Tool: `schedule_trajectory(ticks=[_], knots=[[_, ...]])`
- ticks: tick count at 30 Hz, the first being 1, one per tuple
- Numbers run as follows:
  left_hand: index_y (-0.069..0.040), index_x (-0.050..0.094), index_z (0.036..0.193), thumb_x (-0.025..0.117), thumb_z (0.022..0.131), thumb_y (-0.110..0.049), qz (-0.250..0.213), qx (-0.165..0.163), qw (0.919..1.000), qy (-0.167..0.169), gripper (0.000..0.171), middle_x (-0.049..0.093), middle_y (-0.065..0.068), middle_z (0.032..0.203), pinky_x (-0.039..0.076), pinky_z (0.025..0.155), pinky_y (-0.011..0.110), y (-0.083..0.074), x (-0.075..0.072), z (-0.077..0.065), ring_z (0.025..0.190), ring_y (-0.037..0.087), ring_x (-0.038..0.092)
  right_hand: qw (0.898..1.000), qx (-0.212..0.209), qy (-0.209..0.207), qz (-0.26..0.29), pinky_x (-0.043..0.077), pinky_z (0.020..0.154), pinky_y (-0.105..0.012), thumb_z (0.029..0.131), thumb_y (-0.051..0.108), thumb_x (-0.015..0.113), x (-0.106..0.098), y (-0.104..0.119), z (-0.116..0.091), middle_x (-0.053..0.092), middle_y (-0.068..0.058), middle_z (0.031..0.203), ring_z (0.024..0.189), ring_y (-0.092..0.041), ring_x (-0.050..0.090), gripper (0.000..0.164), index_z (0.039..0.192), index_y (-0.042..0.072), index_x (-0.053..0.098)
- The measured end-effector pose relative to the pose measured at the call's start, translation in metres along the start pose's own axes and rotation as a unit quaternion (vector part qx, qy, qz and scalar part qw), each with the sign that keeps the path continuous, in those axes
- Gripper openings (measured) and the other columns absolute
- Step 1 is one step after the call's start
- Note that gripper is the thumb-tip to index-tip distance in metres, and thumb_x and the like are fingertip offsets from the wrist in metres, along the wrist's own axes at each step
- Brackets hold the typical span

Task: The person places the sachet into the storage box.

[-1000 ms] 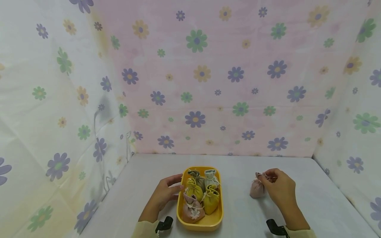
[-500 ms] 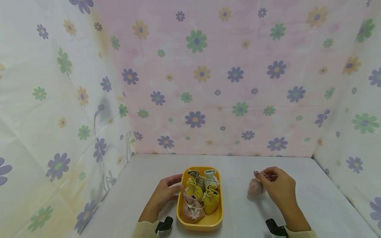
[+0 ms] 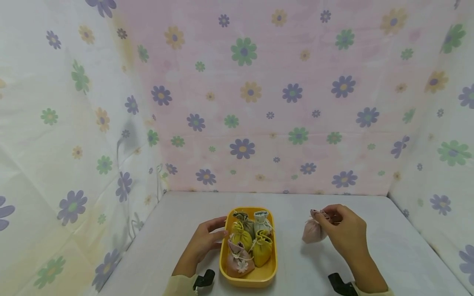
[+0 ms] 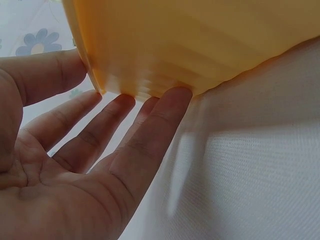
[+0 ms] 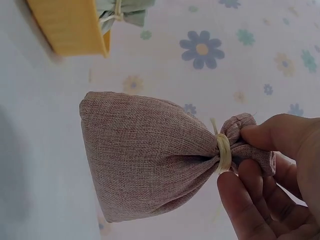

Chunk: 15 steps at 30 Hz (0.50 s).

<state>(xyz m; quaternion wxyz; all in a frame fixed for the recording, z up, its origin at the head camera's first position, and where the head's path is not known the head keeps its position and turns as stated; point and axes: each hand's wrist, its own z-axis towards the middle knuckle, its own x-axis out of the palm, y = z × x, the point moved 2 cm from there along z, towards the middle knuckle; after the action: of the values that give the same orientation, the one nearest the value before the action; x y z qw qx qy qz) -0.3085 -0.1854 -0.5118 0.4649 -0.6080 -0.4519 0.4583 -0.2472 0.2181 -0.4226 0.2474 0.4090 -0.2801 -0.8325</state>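
Observation:
My right hand (image 3: 346, 232) pinches the gathered neck of a dusty-pink drawstring pouch (image 3: 314, 231), held a little above the table to the right of the tray. In the right wrist view, thumb and fingers press the cloth above the pale tie of this pouch (image 5: 145, 155). My left hand (image 3: 203, 242) rests against the left side of a yellow tray (image 3: 267, 280). Its fairly straight fingertips touch the tray's outer wall (image 4: 165, 40) in the left wrist view. Inside the tray stand a pink pouch with a white flower (image 3: 237, 263), two yellow pouches (image 3: 262, 251), an olive-brown one (image 3: 246, 224) and a pale grey-green one (image 3: 262, 222).
A white cloth-covered table (image 3: 296, 271) lies under everything. Flower-printed curtains (image 3: 244, 102) enclose it at the back and on both sides. A dark wrist-camera mount (image 3: 204, 279) sits by the left wrist, another mount (image 3: 342, 284) by the right.
My right hand has moved slightly left and up, lifting the pink pouch and bringing it closer to the tray. My left hand and the tray have stayed put.

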Motion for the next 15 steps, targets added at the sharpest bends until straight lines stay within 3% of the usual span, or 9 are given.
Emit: schedule_trajectory(ticks=[15], knots=[[-0.016, 0.058, 0.145, 0.079, 0.091, -0.021, 0.005, -0.004, 0.9999, -0.012, 0.058, 0.056, 0.016, 0.15, 0.065, 0.085, 0.045, 0.002, 0.0, 0.003, 0.125, 0.031, 0.065, 0.998, -0.048, -0.021, 0.04, 0.054, 0.064, -0.008, 0.084, 0.032, 0.088, -0.009, 0.031, -0.011, 0.07, 0.008, 0.084, 0.073, 0.0, 0.065, 0.02, 0.092, 0.02, 0.073]])
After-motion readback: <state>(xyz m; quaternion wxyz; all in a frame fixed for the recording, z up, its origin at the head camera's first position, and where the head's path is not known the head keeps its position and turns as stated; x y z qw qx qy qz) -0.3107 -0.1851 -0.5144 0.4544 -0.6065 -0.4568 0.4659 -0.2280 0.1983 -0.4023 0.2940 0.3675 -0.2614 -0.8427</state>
